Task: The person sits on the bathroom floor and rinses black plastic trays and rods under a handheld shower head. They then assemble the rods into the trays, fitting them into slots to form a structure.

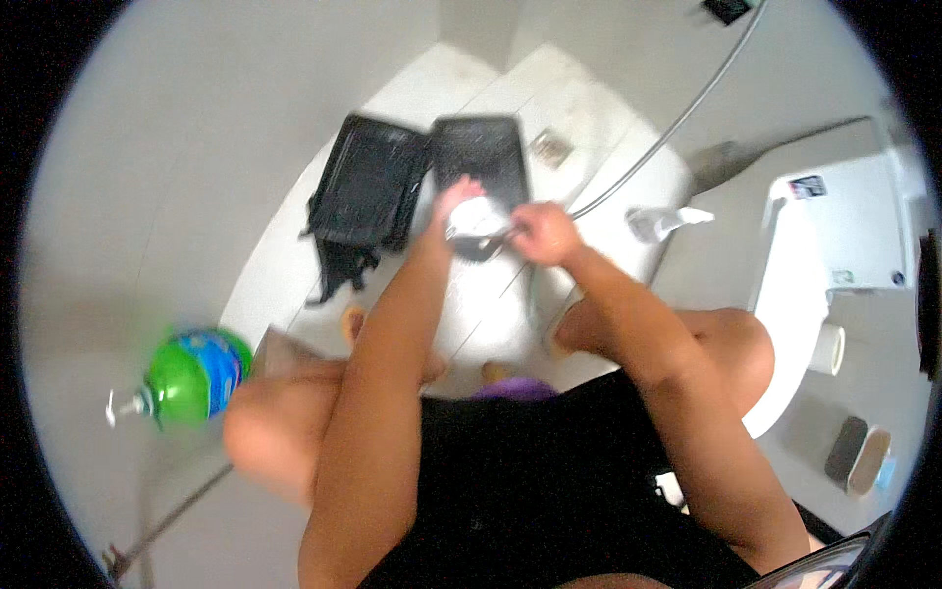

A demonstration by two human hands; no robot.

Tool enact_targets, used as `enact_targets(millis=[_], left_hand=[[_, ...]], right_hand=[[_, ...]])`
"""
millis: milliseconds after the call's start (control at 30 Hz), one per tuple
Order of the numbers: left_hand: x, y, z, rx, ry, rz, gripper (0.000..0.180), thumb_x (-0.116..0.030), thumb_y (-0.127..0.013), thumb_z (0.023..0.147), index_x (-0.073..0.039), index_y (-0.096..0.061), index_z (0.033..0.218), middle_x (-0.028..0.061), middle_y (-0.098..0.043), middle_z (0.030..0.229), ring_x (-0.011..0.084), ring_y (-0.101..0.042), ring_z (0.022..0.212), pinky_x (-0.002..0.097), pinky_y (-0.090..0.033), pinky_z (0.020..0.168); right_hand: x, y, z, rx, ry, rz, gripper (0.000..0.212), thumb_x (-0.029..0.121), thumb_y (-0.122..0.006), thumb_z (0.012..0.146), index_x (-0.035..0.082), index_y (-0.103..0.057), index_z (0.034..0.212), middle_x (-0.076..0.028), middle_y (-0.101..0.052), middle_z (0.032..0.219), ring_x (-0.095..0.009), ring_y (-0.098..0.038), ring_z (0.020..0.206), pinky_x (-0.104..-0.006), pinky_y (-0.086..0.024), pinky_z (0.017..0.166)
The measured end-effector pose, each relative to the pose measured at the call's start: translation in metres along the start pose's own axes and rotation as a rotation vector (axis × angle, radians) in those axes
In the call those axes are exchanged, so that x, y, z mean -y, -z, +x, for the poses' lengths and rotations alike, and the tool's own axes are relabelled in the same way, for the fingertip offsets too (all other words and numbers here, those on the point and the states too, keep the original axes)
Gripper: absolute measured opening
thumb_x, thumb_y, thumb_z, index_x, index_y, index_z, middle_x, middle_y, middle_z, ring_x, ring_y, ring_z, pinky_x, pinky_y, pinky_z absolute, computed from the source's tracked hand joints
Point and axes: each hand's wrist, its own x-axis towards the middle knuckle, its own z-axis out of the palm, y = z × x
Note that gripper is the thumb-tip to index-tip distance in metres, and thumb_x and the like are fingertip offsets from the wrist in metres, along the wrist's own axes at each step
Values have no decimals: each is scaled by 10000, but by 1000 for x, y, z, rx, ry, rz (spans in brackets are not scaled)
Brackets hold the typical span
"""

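Well, at far left a green bottle (196, 378) is leaning with its white pump pointing away from the person. Moving right, a black piece with straps (368, 182) is lying on the white tiles (481, 329), its straps trailing toward the person. Just beside it, a black panel (481, 152) is lying flat, and that is where both hands are working! The left hand (457, 199) is reaching over the panel's near part, fingers pointing forward; blur is hiding whether it is gripping or merely pressing. Next to it, a pale, round shower head (475, 221) is sitting over the panel's near edge, and the right hand (545, 234) is closing firmly around its handle. From that fist a grey hose (677, 128) is arcing up to the right, passing between a drain (551, 147) and a spray bottle (667, 224). Farther right, a white toilet (785, 314) is standing.

Now, risks: a wet handle could be slipping from the right fist, the hose's pull could be twisting the head and sending any spray sideways, and the panel could be sliding on slick tile if the left hand is only resting there.
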Motion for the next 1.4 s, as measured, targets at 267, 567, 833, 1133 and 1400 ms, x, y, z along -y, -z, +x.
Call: enact_targets(millis=[267,567,833,1133,1400], left_hand=[[-40,-101,-81,335,84,-396,683,-662,-434,1013,-143,-531,1445,107,-563,1473,342,-509,1364,611,-422,1098],[-28,-96,-18,-41,-142,-228,728,-544,-710,932,-170,-400,1475,87,-552,1385,317,-636,1083,494,-579,821],[-22,-63,1,-178,-133,-340,728,-562,-709,928,-216,-394,1486,14,-493,1463,306,-616,1112,470,-536,841],[-27,-74,-21,-302,-113,-146,647,-560,-692,935,-244,-435,1437,71,-586,1296,293,-646,994,382,-569,664],[-58,-169,-65,-200,-245,-17,511,-504,-710,938,-157,-542,1275,38,-663,1092,190,-661,852,334,-509,540]], right_hand=[[-10,87,61,338,-476,-412,313,301,-614,856,104,-680,1090,-140,-740,1056,-350,-705,1019,-519,-503,890],[-31,301,159,-89,-327,-611,572,410,-724,858,114,-618,1336,-169,-637,1295,-358,-573,1255,-509,-453,1073],[39,705,219,-1106,-307,-1420,665,373,-661,877,128,-475,1467,-78,-474,1521,-345,-463,1383,-514,-425,1102],[42,760,237,-977,-409,-1456,568,326,-524,916,193,-542,1468,0,-492,1566,-296,-397,1475,-523,-334,1188],[-66,320,127,361,-43,-537,901,431,-741,848,17,-372,1558,-249,-487,1510,-413,-474,1386,-513,-337,1182]])
